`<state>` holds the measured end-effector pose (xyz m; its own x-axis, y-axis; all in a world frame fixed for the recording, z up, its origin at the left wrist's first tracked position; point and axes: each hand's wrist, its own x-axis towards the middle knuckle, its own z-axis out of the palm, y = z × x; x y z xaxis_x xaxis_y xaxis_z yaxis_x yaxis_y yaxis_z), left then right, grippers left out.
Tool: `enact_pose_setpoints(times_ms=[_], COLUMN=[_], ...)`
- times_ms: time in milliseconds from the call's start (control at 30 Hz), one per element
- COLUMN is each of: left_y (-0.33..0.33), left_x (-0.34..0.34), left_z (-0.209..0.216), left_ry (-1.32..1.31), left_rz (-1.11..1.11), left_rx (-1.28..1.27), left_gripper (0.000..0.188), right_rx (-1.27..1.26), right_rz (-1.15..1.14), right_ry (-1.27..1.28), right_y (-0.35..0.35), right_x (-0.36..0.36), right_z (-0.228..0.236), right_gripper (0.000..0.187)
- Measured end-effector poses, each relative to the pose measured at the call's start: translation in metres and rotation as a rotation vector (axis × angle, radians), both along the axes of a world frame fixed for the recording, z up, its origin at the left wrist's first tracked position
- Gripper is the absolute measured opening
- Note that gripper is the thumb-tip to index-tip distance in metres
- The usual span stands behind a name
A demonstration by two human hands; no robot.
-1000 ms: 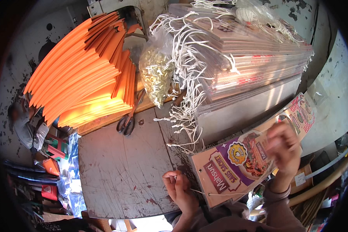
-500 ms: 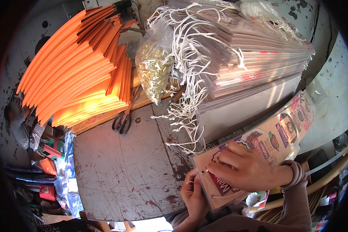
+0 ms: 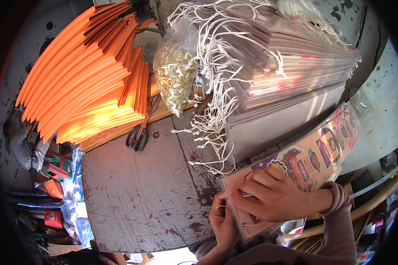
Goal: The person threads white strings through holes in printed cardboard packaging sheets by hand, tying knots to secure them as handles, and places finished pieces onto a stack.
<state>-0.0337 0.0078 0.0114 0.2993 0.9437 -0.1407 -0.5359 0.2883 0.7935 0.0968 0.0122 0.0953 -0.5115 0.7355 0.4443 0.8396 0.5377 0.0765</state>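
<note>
A long printed card in a clear plastic sleeve (image 3: 313, 163) lies slanted at the lower right, with pictures of food on it. My left hand (image 3: 223, 223) grips its near left edge, fingers partly hidden behind the card. My right hand (image 3: 274, 196) rests on top, its fingers curled and closed over the upper corner hole at that edge. Whatever the right fingertips pinch there is hidden. A metal eyelet (image 3: 244, 225) shows at the lower corner. Beyond the card stands a thick stack of similar sleeved cards (image 3: 300, 70) with knotted white cords (image 3: 216, 95) hanging from their ends.
Orange folded sheets (image 3: 82, 75) are piled on a wooden board (image 3: 106, 138) at the left. Scissors (image 3: 139, 138) lie by the board. A clear bag of small gold-coloured metal pieces (image 3: 176, 79) sits mid-back. The scratched grey table (image 3: 137, 198) ends near me. A bundle of white cord (image 3: 296, 9) lies far right.
My right fingers have curled in over the upper corner hole, which showed before and is now covered. My left hand has barely shifted and still grips the card's edge.
</note>
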Motion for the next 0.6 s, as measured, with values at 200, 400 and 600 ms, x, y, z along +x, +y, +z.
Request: enact_pose_setpoints(times_ms=[200,400,600], left_y=[0.001,0.0,0.009], left_x=[0.004,0.004,-0.005], left_z=[0.008,0.0,-0.001], left_ry=[0.007,0.002,-0.193], left_rz=[-0.004,-0.058,0.292], left_rx=[0.001,0.069,-0.173], left_gripper=[0.014,0.009,0.007], right_rx=[-0.068,-0.1,-0.209], right_rz=[-0.077,-0.066,-0.149], right_ry=[-0.08,-0.029,0.015], right_y=[0.001,0.006,-0.001], right_x=[-0.003,0.001,0.01], right_z=[-0.001,-0.01,-0.009], right_gripper=[0.011,0.024,0.046])
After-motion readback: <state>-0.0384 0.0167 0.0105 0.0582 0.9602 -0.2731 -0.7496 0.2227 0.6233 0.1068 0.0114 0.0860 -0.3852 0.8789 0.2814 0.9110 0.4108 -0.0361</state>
